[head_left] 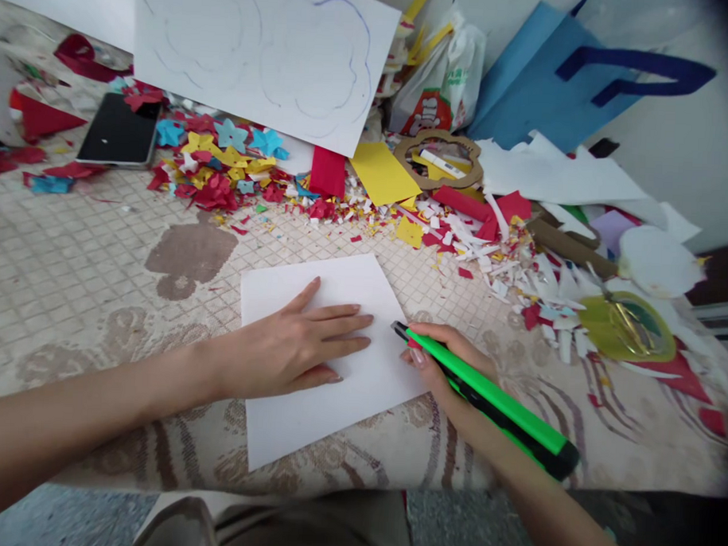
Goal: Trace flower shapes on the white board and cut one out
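A white sheet of paper [311, 418] lies on the patterned tablecloth [77, 271] in front of me. My left hand [295, 346] rests flat on it, fingers stretched out and pointing right. My right hand [441, 363] is closed around a green and black utility knife [491, 398]. The knife's tip touches the sheet's right edge, just beyond my left fingertips.
Coloured paper scraps and cut flower shapes [225, 161] litter the far side. A black phone [119, 131] lies at the back left, a large white sheet with drawn outlines [258, 54] behind. A cardboard flower stencil [440, 158], blue bag [550, 80] and scissors [628, 322] sit to the right.
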`<move>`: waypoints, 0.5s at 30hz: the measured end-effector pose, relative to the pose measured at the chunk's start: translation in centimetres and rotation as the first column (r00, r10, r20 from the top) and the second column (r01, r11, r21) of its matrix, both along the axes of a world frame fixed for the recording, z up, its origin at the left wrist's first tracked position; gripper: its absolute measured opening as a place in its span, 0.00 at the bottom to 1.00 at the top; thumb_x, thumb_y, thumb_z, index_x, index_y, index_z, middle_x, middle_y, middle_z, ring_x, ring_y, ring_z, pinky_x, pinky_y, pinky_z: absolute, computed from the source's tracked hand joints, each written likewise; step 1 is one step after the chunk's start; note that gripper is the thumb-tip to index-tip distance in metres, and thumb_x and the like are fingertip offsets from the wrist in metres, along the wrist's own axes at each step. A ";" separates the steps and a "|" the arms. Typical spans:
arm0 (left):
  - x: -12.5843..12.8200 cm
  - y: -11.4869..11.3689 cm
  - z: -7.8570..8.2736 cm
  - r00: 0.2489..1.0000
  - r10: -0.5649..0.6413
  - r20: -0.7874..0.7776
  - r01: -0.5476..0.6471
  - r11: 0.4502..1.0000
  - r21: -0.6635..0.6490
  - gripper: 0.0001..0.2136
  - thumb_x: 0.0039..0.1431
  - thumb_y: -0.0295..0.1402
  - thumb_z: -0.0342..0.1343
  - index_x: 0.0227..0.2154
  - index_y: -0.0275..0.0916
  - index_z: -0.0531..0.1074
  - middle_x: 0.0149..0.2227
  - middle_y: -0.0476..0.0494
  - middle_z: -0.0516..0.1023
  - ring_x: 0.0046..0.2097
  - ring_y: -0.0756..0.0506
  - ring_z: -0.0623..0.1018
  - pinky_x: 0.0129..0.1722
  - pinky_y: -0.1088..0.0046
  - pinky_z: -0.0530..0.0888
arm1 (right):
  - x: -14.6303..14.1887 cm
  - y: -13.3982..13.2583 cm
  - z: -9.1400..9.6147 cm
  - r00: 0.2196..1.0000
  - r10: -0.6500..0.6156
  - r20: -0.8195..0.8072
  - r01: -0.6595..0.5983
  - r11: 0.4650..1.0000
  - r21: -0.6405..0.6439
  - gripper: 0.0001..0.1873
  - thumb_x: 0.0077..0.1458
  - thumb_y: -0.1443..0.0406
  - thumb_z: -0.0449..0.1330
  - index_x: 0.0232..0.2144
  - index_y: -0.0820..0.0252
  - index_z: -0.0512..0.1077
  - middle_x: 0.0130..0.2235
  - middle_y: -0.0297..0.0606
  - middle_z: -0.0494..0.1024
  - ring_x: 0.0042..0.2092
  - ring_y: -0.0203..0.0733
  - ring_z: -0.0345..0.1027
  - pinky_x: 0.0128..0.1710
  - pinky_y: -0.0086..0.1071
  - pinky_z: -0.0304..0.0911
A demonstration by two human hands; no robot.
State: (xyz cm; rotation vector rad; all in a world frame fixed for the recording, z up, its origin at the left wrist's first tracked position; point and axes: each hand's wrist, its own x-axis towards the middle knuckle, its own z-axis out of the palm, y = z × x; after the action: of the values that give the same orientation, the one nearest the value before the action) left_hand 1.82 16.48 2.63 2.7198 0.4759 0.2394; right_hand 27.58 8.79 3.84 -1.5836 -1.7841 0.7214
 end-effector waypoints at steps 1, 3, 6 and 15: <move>0.0 0.0 0.0 1.000 -0.001 0.002 0.001 1.000 0.001 0.22 0.69 0.37 0.47 0.64 0.44 0.56 0.67 0.42 0.56 0.67 0.42 0.57 0.66 0.52 0.32 | 0.0 -0.1 0.1 1.000 -0.004 -0.001 0.004 1.000 -0.007 0.12 0.59 0.63 0.57 0.47 0.54 0.71 0.41 0.36 0.80 0.39 0.38 0.75 0.42 0.33 0.69; 0.0 0.0 0.0 1.000 -0.002 0.004 0.002 1.000 0.003 0.22 0.69 0.37 0.48 0.64 0.43 0.56 0.66 0.42 0.57 0.67 0.42 0.57 0.66 0.52 0.33 | 0.0 -0.2 0.1 1.000 -0.014 -0.006 0.014 1.000 -0.009 0.12 0.59 0.63 0.57 0.46 0.55 0.71 0.40 0.37 0.80 0.39 0.39 0.75 0.42 0.34 0.70; 0.0 0.0 0.0 1.000 -0.005 -0.001 0.005 1.000 0.005 0.22 0.68 0.36 0.48 0.64 0.43 0.56 0.66 0.42 0.57 0.67 0.42 0.57 0.66 0.52 0.33 | 0.1 -0.5 -0.2 0.999 -0.025 -0.025 0.024 1.000 -0.019 0.13 0.59 0.63 0.58 0.47 0.55 0.71 0.40 0.38 0.80 0.39 0.40 0.76 0.43 0.36 0.70; 0.0 0.1 -0.1 1.000 0.004 0.020 -0.003 1.000 -0.003 0.22 0.68 0.37 0.49 0.63 0.44 0.57 0.66 0.42 0.58 0.67 0.43 0.58 0.66 0.52 0.34 | 0.5 -1.5 -1.1 0.997 -0.066 -0.038 0.064 0.997 -0.046 0.17 0.58 0.61 0.59 0.50 0.53 0.70 0.39 0.37 0.81 0.37 0.40 0.76 0.41 0.36 0.71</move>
State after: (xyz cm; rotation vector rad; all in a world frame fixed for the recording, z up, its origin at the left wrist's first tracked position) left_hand 1.82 16.54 2.56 2.7111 0.4750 0.2663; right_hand 28.06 7.29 2.77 -1.6381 -1.6916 0.7618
